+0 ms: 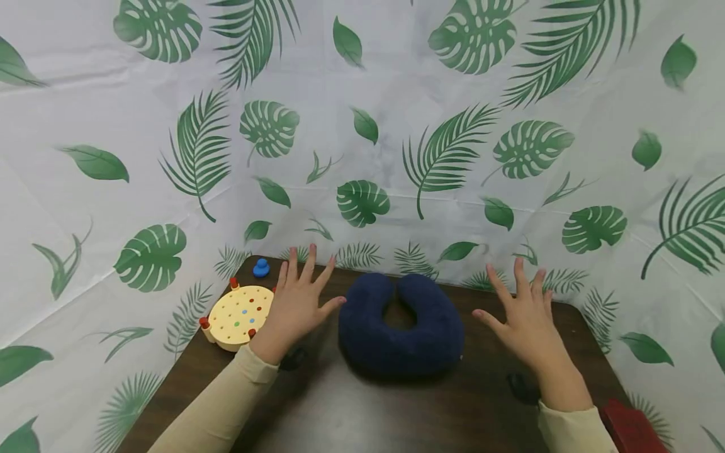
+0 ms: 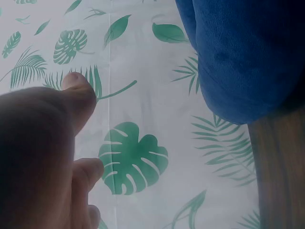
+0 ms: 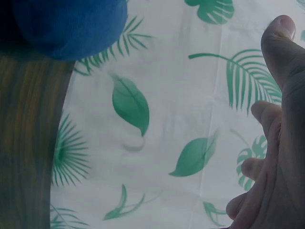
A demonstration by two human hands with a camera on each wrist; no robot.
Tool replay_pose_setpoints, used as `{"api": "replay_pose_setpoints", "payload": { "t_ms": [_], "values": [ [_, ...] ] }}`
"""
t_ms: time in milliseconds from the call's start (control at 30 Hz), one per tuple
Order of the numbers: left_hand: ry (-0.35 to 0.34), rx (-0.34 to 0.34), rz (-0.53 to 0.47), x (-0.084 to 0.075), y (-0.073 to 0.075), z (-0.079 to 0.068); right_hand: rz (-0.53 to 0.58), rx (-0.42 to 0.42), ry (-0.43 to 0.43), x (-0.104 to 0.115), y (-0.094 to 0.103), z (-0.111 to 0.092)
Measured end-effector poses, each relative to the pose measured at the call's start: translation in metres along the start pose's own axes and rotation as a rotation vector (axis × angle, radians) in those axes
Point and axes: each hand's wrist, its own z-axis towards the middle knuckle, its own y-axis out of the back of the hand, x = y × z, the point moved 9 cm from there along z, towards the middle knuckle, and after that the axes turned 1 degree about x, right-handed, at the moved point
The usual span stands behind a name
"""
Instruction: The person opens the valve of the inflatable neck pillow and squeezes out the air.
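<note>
A navy U-shaped neck pillow (image 1: 402, 343) lies on the dark wooden table, its gap facing the back wall. My left hand (image 1: 297, 305) hovers to its left with fingers spread, thumb pointing toward the pillow but holding nothing. On the other side, my right hand (image 1: 523, 321) is raised with fingers spread and holds nothing. The left wrist view shows the plush side of the pillow (image 2: 243, 57) apart from the left hand (image 2: 43, 152). In the right wrist view the pillow (image 3: 71, 28) sits at upper left, away from the right hand (image 3: 281, 129).
A round yellow pegboard (image 1: 232, 314) with red posts and coloured dots stands at the table's left, partly behind my left hand. Behind it sits a small blue knob-shaped piece (image 1: 261, 268). A leaf-print sheet (image 1: 362, 151) surrounds the table (image 1: 351, 415). Something red (image 1: 631, 428) shows beside my right sleeve.
</note>
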Motion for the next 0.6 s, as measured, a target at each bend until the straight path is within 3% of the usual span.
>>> {"api": "replay_pose_setpoints", "payload": {
  "t_ms": [267,433,600],
  "values": [
    [-0.082,-0.023,-0.031,-0.013,0.004,0.001,0.091,-0.05,0.019,-0.001,0.002,0.0],
    [-0.177,0.079,-0.14,-0.025,-0.007,-0.007,0.253,-0.046,0.017,0.004,-0.008,-0.009],
    [-0.245,0.172,-0.297,-0.036,-0.017,-0.021,0.521,-0.021,-0.067,0.003,-0.026,-0.016]
  ]
}}
